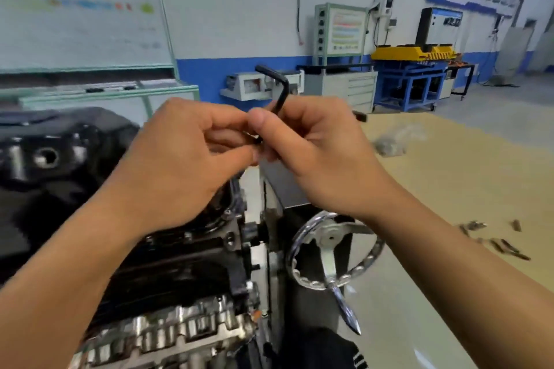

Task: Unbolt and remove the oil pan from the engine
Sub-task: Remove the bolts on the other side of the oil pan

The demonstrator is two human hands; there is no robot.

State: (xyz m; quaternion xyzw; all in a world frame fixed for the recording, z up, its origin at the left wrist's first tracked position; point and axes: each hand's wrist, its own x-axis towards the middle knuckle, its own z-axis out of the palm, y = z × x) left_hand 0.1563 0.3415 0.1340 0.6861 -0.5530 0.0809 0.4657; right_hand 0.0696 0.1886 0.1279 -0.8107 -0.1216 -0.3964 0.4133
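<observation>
The black oil pan (60,147) sits on top of the upturned engine (168,266) at the left, with a round drain hole showing. Both hands are raised above the engine's right end. My right hand (314,153) grips a black L-shaped hex key (280,90), whose bent end sticks up above the fingers. My left hand (180,165) pinches a small dark part, likely a bolt (256,139), at the key's lower tip. The tip itself is mostly hidden by the fingers.
A chrome handwheel (332,252) of the engine stand is just right of the engine. Loose bolts (497,241) and a plastic bag (395,139) lie on the tan surface at the right. A training board (78,18), cabinets and a blue bench (410,81) stand behind.
</observation>
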